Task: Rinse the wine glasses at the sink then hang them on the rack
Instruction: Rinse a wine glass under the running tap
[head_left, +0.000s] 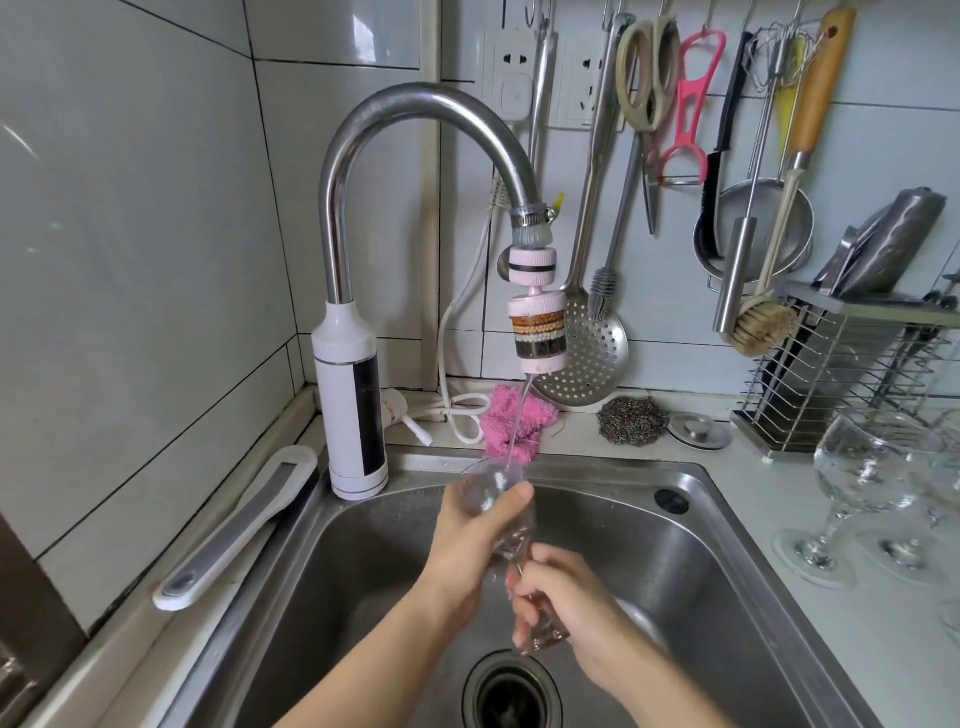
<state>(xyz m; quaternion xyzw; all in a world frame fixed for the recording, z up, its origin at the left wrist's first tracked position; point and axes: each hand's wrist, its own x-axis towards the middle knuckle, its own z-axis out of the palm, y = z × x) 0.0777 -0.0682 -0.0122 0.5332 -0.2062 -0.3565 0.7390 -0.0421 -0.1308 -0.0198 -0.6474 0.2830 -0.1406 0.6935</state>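
A clear wine glass (496, 491) tilts over the steel sink (691, 525), its mouth under a thin stream of water from the faucet (410, 111) with a filter head (537, 332). My left hand (470, 545) grips the glass's bowl, thumb across it. My right hand (566, 603) holds the stem and foot lower down. Two more wine glasses (862, 483) stand upright on the counter at the right. No hanging rack for glasses is in view.
The drain (511, 693) lies under my hands. A pink cloth (514, 423), a steel scourer (631, 421) and a sink plug (698, 428) lie behind the sink. Utensils hang on the wall; a wire cutlery holder (841, 374) stands right. A white handled tool (234, 525) rests left.
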